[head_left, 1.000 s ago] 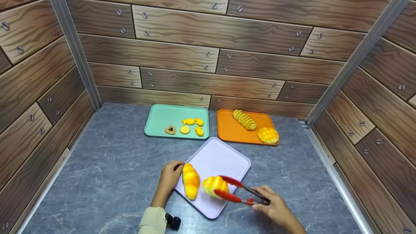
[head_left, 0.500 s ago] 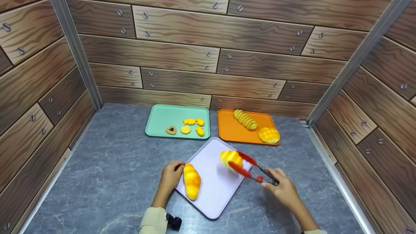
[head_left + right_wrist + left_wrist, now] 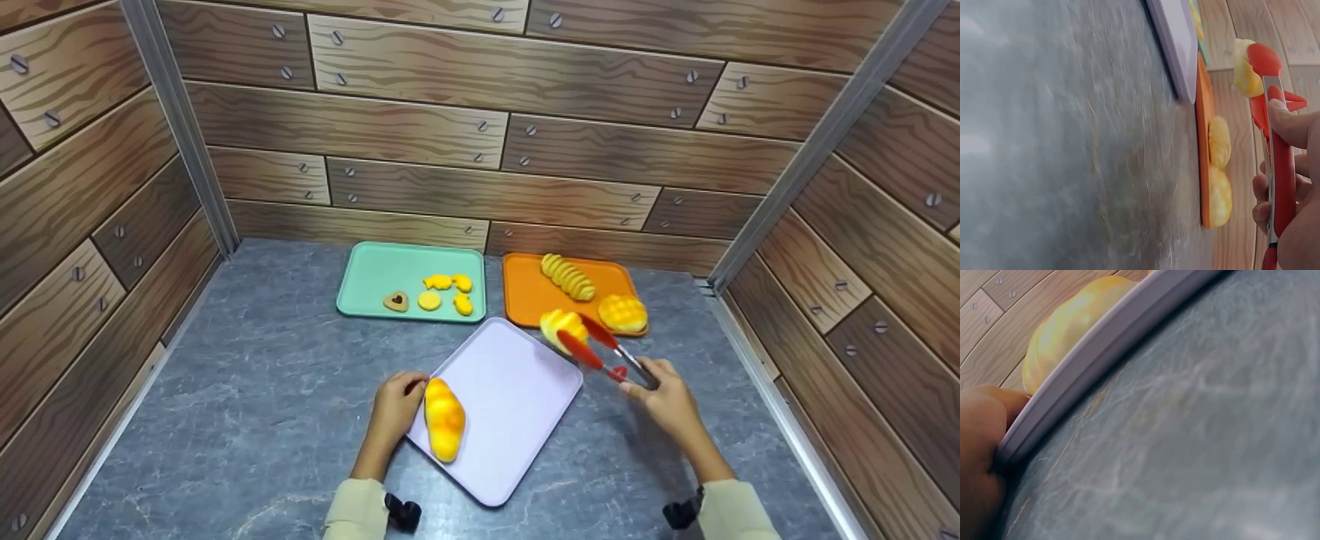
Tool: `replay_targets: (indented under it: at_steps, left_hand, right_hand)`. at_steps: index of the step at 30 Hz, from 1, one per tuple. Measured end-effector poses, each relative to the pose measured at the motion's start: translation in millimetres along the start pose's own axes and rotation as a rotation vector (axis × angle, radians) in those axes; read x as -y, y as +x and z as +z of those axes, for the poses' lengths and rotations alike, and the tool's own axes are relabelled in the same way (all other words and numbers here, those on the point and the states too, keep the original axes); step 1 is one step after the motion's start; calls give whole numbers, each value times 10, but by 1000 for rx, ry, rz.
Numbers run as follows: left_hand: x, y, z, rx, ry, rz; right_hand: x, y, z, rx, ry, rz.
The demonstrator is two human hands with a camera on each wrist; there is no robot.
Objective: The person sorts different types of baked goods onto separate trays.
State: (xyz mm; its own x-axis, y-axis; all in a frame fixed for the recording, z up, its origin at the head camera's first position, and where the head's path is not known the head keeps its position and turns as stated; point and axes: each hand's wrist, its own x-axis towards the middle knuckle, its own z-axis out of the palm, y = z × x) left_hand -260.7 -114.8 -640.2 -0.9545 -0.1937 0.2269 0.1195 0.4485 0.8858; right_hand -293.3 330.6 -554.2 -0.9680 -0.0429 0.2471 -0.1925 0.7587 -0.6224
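Observation:
My right hand [image 3: 671, 401] grips a pair of red-tipped tongs [image 3: 1282, 169], their tips squeezing a small yellow ridged bread roll [image 3: 562, 330]. In the head view that roll overlaps the front edge of the orange tray [image 3: 525, 289]; the right wrist view shows it held up above the tray. My left hand [image 3: 395, 409] pinches the left rim of a lavender tray [image 3: 502, 420], which is turned cornerwise. Close beside those fingers, a long golden bread [image 3: 445, 420] lies on the lavender tray. The left wrist view shows the thumb and a finger [image 3: 1010, 402] at the rim.
On the orange tray lie a twisted loaf [image 3: 568, 277] and a round crosshatched bun [image 3: 622, 313]. A mint green tray [image 3: 382, 262] at the back left carries several small yellow pieces and a heart cookie [image 3: 396, 301]. Wood-print walls [image 3: 420, 135] surround the grey tabletop [image 3: 262, 390].
The right hand has carried the ridged roll in the tongs from over the lavender tray, away and to the right, up to the orange tray's front edge. The left hand stays at the rim.

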Motion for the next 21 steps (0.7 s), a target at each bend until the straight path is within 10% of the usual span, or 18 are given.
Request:
replay_targets:
  at_steps: [21]
  left_hand:
    - [19,5,-3,4,20,-7]
  right_hand:
    - [-275,695,143,57,-164,153]
